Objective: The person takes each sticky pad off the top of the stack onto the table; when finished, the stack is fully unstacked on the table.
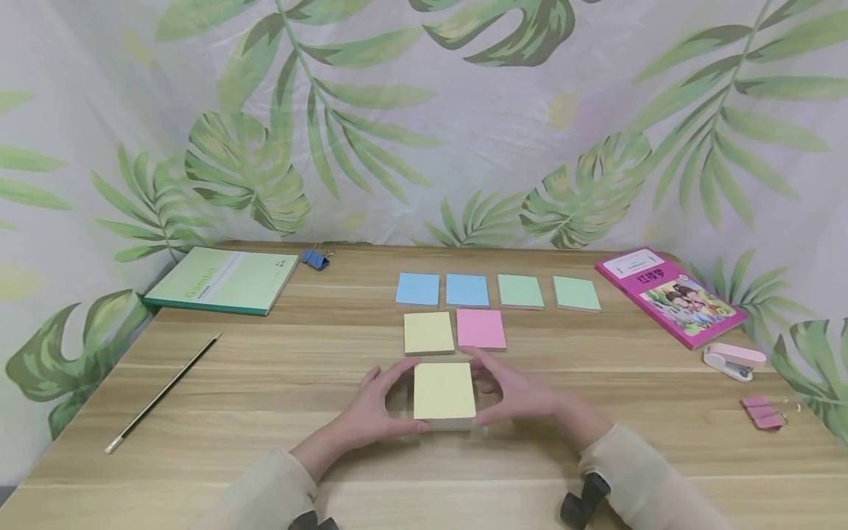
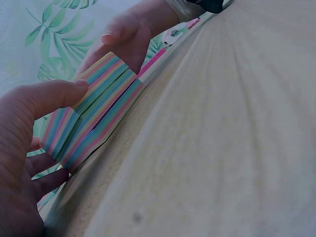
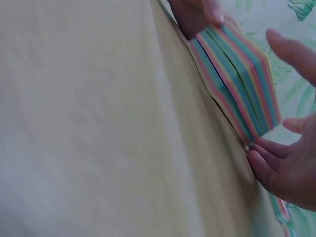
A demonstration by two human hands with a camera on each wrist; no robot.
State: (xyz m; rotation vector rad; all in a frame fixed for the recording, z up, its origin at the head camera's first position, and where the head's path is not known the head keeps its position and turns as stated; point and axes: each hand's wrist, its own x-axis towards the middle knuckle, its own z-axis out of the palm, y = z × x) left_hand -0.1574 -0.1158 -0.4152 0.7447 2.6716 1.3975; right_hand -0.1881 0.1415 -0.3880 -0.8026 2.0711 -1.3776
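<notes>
A stack of sticky notes (image 1: 444,391) with a yellow top stands on the table near its front. Its sides show striped layers of pink, blue, green and yellow, with the pads slightly offset in the left wrist view. My left hand (image 1: 367,416) holds its left side, the thumb on the near face and the fingers round behind. On the other side is my right hand (image 1: 520,394); in the right wrist view its thumb stands off the stack and its lower fingers touch the bottom edge. Just beyond lie a yellow pad (image 1: 428,333) and a pink pad (image 1: 481,329).
Two blue pads (image 1: 418,289) and two green pads (image 1: 520,291) form a back row. A green notebook (image 1: 225,280), blue binder clip (image 1: 315,259) and pencil (image 1: 165,390) lie left. At right are a pink book (image 1: 669,294), stapler (image 1: 734,361) and pink binder clip (image 1: 762,414).
</notes>
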